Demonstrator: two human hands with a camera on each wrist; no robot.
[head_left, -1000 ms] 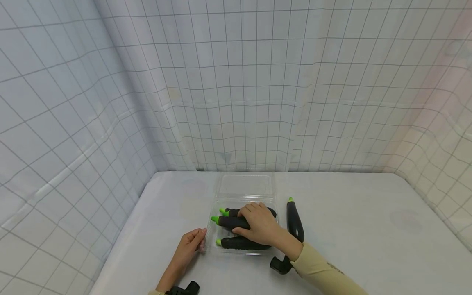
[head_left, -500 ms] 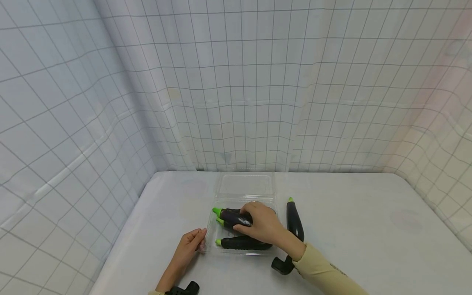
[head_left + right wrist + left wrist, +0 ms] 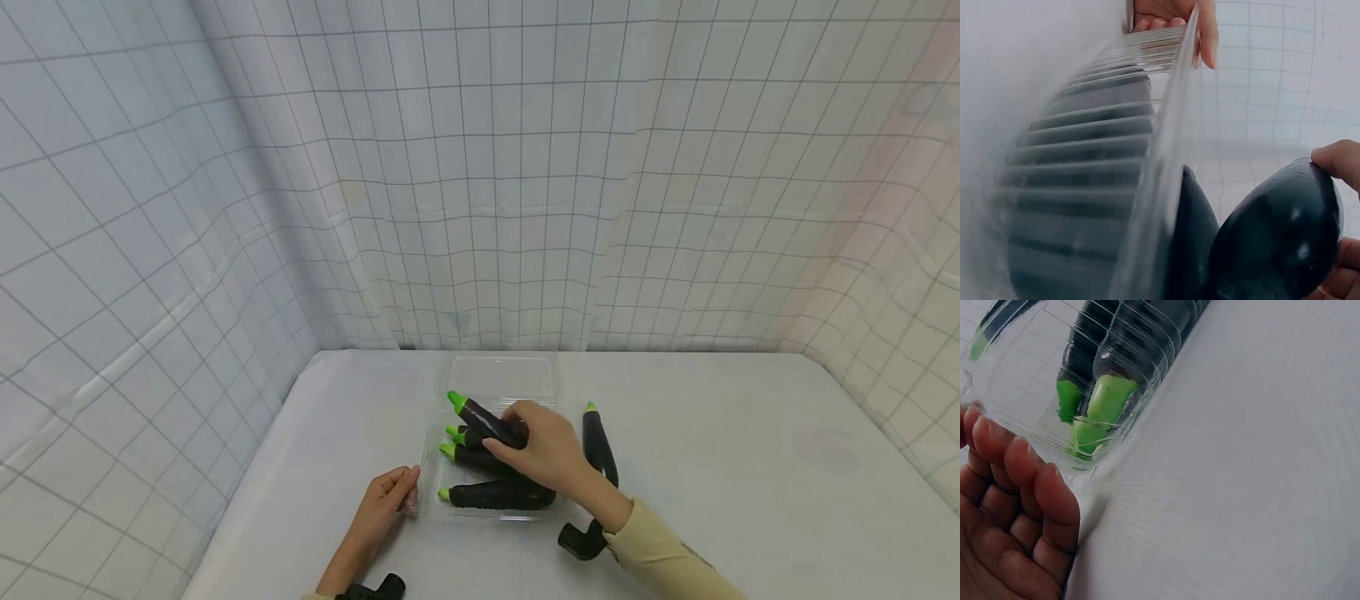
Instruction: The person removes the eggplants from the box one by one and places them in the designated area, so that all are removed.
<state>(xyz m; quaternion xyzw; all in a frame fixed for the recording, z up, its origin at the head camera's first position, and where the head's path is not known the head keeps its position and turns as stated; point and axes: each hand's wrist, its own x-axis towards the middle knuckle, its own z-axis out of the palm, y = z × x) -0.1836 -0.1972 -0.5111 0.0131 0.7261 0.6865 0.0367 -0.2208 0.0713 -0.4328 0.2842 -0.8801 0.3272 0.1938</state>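
Observation:
My right hand (image 3: pixel 547 446) grips a dark eggplant (image 3: pixel 486 422) by its thick end, its green stem tipped up and to the left over a clear plastic box (image 3: pixel 480 516). In the right wrist view, the thumb and fingertips hold the rounded end of that eggplant (image 3: pixel 1279 231). Several other eggplants lie in the box, among them a front one (image 3: pixel 495 493) along the near side. At the box's left wall, my left hand (image 3: pixel 386 500) pinches the rim, thumb inside and fingers outside. The left wrist view shows green stems (image 3: pixel 1107 403) through the ribbed wall.
The box's hinged clear lid (image 3: pixel 501 375) lies open toward the back. Another eggplant (image 3: pixel 597 446) rests on the white table (image 3: pixel 750 467) to the right, partly behind my right forearm. Grid-patterned white curtains (image 3: pixel 495 208) enclose the table at the back and sides.
My right hand has picked up an eggplant from the box, raising it and tilting its stem upward, away from the others. My left hand stays at the rim.

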